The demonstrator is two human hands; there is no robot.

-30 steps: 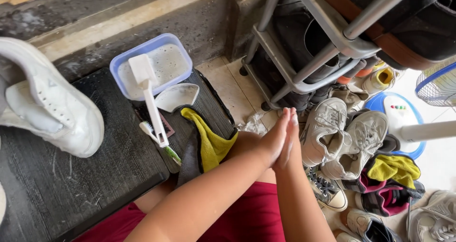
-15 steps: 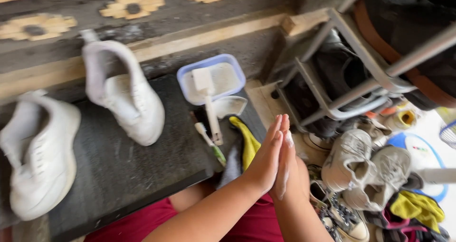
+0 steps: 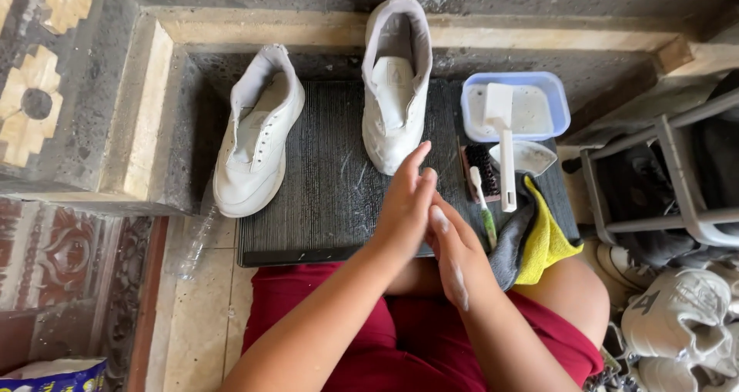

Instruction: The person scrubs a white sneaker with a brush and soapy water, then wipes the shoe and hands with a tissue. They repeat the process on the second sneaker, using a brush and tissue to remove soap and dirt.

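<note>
**Hands pressed together over mat, nothing held**

Left hand [image 3: 406, 207] laid flat against right hand [image 3: 453, 257], fingers extended, both empty; pale residue on right fingers, consistent with rubbing. Two white sneakers [image 3: 258, 134] [image 3: 396, 84] parked on ribbed black mat [image 3: 323, 200], toes toward the lap. Blue tub [image 3: 560, 100], white brush [image 3: 502, 142], toothbrush [image 3: 482, 203], yellow cloth [image 3: 543, 242] grouped just right, within reach.

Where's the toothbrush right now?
In the head view the toothbrush lies right of centre on the dark ribbed mat, beside the black scrub brush and left of the grey-and-yellow cloth, just beyond the right hand.
</note>
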